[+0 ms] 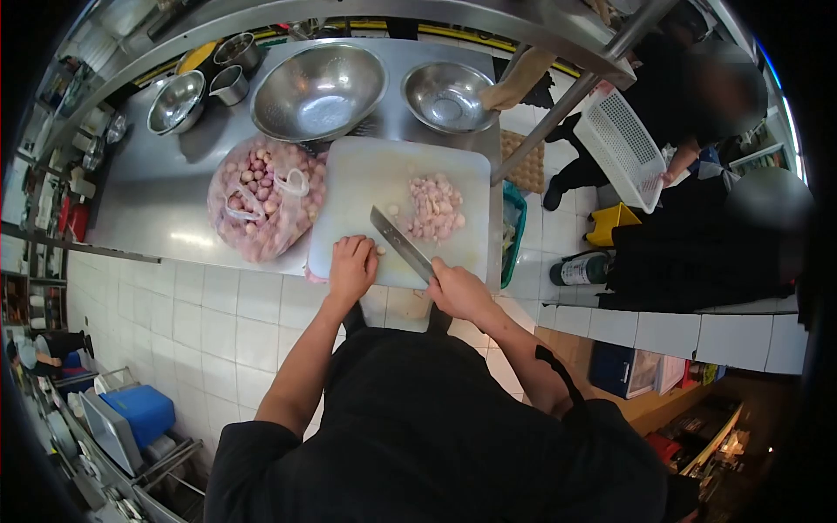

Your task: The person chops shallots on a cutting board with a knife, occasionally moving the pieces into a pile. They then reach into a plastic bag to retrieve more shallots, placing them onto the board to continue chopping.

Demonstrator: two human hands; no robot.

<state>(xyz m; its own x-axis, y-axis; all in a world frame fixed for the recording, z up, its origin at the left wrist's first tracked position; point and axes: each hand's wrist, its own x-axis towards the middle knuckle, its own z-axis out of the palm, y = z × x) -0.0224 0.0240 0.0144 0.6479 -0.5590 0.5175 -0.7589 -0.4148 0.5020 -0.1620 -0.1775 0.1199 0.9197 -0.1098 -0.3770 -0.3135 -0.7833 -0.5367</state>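
On the steel table lies a white cutting board (349, 174). My right hand (458, 290) is closed round the handle of a knife (401, 244), whose blade points up and left over the board. My left hand (353, 264) rests on the board's lower left part, fingers bent and close together; a small pale bulb (380, 250) lies beside its fingertips, and anything under the fingers is hidden. A pile of peeled pinkish bulbs (435, 207) sits on the right half of the board. Left of the board is an open plastic bag of pink bulbs (261, 200).
Behind the board stand a large steel bowl (319, 91) and a smaller one (447, 96). More metal containers (177, 102) are at the back left. A green bin (514, 231) is right of the table. At the right, a person holds a white basket (619, 148).
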